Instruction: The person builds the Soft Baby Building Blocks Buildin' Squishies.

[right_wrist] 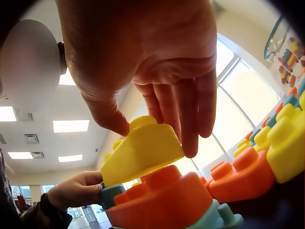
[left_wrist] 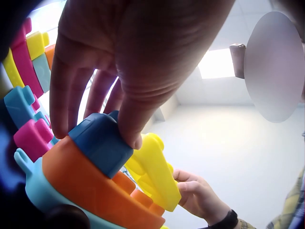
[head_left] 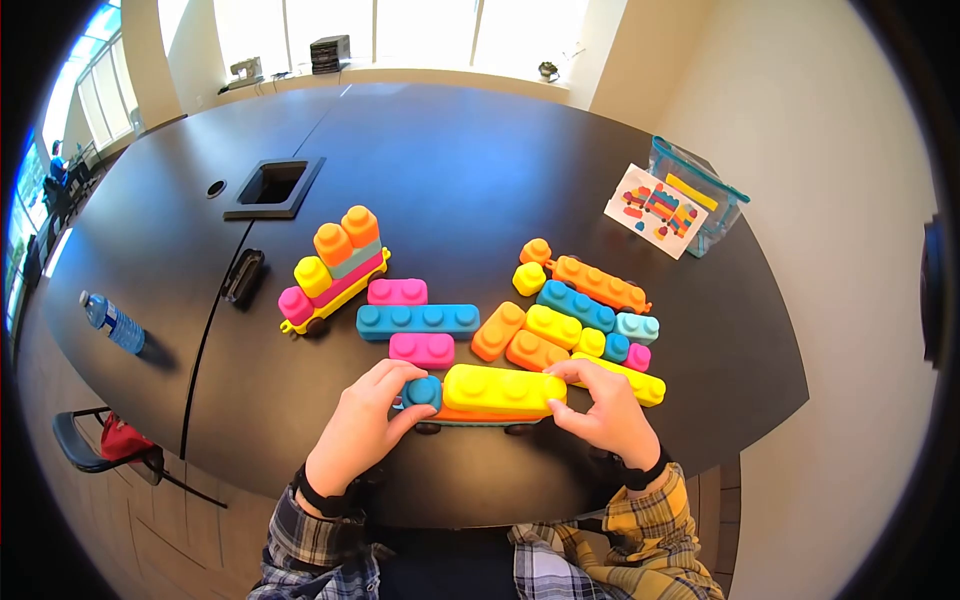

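Note:
My left hand (head_left: pixel 362 420) pinches a small blue block (left_wrist: pixel 102 143) between thumb and fingers, at the left end of a long orange block (left_wrist: pixel 95 186). That orange block sits on a light-blue wheeled base (left_wrist: pixel 40 191). The right hand (head_left: pixel 608 410) grips the right end of a long yellow block (head_left: pixel 500 388) with thumb and fingertips. In the right wrist view the yellow block slants over the orange studs, with a gap showing beneath its near end. Part of the orange block's top is hidden under it in the head view.
Loose blocks, including a long blue one (head_left: pixel 418 321) and an orange wheeled base (head_left: pixel 600 284), lie beyond my hands. A built wagon (head_left: pixel 340 280) stands left. A picture card (head_left: pixel 655 211) leans on a clear bag (head_left: pixel 715 225) at back right. A water bottle (head_left: pixel 112 322) stands far left.

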Demonstrator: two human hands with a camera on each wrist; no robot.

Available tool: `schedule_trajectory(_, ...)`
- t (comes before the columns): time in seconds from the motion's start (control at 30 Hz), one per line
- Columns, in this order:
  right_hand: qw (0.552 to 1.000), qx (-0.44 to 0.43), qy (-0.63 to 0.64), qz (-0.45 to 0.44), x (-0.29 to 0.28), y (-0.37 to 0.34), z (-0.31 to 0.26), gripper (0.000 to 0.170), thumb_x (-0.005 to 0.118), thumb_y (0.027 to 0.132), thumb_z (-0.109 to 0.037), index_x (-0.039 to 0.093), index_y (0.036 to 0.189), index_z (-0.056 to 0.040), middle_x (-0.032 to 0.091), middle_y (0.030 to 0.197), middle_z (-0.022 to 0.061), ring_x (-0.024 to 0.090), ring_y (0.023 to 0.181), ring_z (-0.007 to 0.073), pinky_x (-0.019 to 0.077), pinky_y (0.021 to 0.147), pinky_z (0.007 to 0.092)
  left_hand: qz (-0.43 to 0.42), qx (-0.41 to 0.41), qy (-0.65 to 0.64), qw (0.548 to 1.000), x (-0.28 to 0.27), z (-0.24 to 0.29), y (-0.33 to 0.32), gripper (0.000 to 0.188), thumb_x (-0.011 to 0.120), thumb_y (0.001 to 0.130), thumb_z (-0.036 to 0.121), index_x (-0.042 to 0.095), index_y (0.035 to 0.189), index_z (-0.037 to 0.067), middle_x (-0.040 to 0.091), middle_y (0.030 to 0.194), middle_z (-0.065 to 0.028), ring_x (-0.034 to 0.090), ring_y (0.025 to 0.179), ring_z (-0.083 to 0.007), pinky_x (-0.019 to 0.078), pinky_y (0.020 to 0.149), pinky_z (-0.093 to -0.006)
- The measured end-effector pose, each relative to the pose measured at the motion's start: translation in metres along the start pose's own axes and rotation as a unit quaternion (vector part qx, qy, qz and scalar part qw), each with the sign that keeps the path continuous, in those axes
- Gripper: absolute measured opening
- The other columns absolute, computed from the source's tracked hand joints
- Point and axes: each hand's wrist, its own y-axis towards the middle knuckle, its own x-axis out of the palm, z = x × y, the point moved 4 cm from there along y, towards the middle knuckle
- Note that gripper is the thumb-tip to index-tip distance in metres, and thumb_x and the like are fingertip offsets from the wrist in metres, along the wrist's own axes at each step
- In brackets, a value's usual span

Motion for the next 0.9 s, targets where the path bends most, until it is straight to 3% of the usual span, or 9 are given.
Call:
schedule_trajectory(0.1, 1.0, -0.003, -0.011, 0.0, 0.004, -0.002, 0.002, 0.035, 0.077, 0.085, -0.017, 0.068, 0.115, -0.0022, 0.074, 0.107, 0.0156, 0.072, 0.098, 0.0353, 0.0574, 0.087, 0.0398, 0.001, 0.0, 0.0, 1.0, 0.001, 0.0, 0.0, 0.034, 0.081, 0.088, 0.007, 0.065, 0.117, 0.001, 0.068, 0.112, -0.013, 0.072, 0.097, -0.0324, 0.0625, 0.083, -0.0382)
schedule_trajectory(0.17, 0.998, 0.03, 0.007, -0.05, 0.009, -0.001, 0.002, 0.036, 0.078, 0.087, -0.015, 0.068, 0.119, -0.0016, 0.074, 0.116, 0.0142, 0.072, 0.108, 0.0294, 0.0548, 0.097, 0.0364, 0.002, -0.002, -0.004, 1.0, 0.0, 0.0, 0.001, 0.035, 0.081, 0.088, 0.007, 0.065, 0.118, 0.001, 0.068, 0.112, -0.013, 0.072, 0.097, -0.0322, 0.0625, 0.084, -0.0379)
schedule_trajectory(0.3, 0.998, -0.001, 0.007, -0.062, 0.017, 0.007, -0.008, 0.039, 0.078, 0.091, -0.017, 0.067, 0.126, -0.0026, 0.073, 0.119, 0.0152, 0.071, 0.11, 0.0313, 0.0544, 0.098, 0.0384, -0.023, -0.012, -0.006, 1.0, 0.003, -0.002, 0.002, 0.039, 0.082, 0.087, 0.004, 0.064, 0.121, 0.0, 0.066, 0.119, -0.0124, 0.07, 0.106, -0.0289, 0.0627, 0.087, -0.0357)
schedule_trajectory(0.37, 0.995, -0.069, 0.001, -0.07, 0.026, 0.009, -0.003, 0.04, 0.075, 0.095, -0.018, 0.067, 0.132, -0.0038, 0.073, 0.119, 0.0156, 0.07, 0.11, 0.0332, 0.0549, 0.096, 0.0397, -0.026, -0.014, -0.01, 0.999, 0.004, -0.003, 0.003, 0.039, 0.082, 0.087, 0.004, 0.064, 0.121, 0.0, 0.066, 0.119, -0.0124, 0.07, 0.106, -0.0288, 0.0627, 0.088, -0.0357)
schedule_trajectory(0.9, 0.996, -0.06, -0.014, -0.07, 0.032, 0.005, -0.004, 0.042, 0.075, 0.097, -0.019, 0.066, 0.135, -0.0045, 0.071, 0.119, 0.016, 0.068, 0.11, 0.0346, 0.0538, 0.097, 0.0419, -0.016, -0.013, -0.008, 1.0, 0.002, -0.001, 0.003, 0.037, 0.081, 0.087, 0.003, 0.064, 0.119, 0.0, 0.066, 0.116, -0.0129, 0.071, 0.101, -0.0304, 0.0623, 0.086, -0.0365)
